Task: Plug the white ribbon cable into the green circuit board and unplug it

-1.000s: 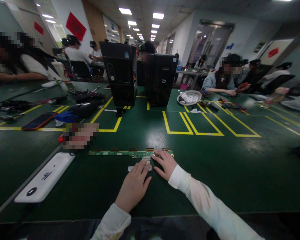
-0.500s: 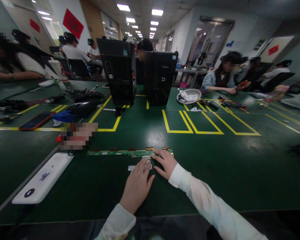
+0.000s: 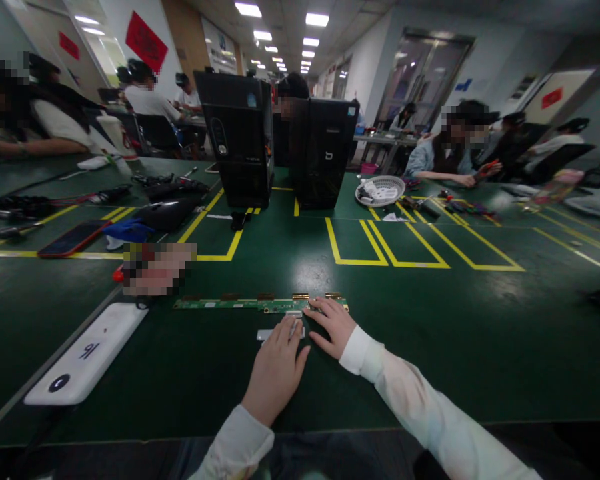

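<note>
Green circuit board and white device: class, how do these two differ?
The green circuit board is a narrow strip; the white device is a broader, round-cornered slab.
The board lies crosswise, while the device slants.
The right hand has fingers at the board; neither of the wearer's hands is at the device.
Both lie on the table.

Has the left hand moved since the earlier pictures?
Yes: the left hand has shifted slightly right at the wrist and thumb, judged against the yellow tape; its fingertips have barely moved.
</note>
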Tool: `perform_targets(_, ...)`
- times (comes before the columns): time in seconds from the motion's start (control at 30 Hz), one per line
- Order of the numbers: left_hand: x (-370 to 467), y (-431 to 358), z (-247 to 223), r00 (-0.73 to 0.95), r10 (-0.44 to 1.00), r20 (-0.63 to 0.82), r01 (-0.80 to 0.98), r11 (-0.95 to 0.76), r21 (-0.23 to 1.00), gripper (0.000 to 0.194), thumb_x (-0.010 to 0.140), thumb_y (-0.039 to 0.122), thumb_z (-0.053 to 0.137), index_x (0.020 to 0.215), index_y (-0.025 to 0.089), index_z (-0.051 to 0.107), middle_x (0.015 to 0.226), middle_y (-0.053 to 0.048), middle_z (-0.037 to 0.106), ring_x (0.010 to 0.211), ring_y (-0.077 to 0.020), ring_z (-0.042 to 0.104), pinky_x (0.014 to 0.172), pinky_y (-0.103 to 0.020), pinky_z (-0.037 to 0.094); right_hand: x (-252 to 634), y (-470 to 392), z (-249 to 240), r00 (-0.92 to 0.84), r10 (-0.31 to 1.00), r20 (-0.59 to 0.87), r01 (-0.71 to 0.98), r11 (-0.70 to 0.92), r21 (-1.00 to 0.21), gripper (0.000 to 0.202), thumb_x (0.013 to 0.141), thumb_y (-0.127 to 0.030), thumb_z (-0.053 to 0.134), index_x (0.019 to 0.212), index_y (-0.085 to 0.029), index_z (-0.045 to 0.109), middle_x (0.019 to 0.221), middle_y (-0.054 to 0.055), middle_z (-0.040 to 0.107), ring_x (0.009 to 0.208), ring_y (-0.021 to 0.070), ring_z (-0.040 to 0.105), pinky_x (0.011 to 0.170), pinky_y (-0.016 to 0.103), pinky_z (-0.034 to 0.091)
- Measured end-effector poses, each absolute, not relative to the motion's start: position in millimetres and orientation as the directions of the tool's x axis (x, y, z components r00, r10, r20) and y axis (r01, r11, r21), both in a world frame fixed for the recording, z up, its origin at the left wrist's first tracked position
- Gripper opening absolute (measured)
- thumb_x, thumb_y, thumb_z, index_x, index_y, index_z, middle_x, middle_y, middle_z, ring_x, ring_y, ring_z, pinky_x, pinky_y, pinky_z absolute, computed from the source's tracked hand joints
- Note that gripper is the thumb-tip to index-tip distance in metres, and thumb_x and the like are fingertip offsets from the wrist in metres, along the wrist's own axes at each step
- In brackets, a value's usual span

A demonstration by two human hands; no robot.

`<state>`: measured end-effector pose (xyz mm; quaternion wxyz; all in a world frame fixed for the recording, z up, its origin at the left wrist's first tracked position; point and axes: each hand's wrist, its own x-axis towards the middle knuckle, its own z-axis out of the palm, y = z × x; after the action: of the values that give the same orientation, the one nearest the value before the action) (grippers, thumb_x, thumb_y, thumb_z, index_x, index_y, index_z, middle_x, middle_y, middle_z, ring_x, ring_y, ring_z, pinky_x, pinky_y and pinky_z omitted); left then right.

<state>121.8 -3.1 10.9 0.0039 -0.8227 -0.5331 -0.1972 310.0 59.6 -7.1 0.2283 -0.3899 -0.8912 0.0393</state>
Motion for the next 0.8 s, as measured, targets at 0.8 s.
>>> perform_targets(0.8, 136, -5, 12, 0.279, 0.873, 0.4, 0.921, -0.361, 0.145, 0.044, 0.088, 0.035, 0.051, 0.123, 0.009, 0.057, 0.129, -0.018, 0.059, 0.121, -0.0293, 0.055, 0.105, -0.046, 0.042, 309, 52, 1, -0.608, 0.75, 0.261, 0.708, 0.661, -0.25, 0.052, 0.084, -0.025, 0.049, 0.135, -0.016, 0.048, 0.142, 0.013, 0.044, 0.135, 0.0281, 0.031, 0.111, 0.053, 0.026)
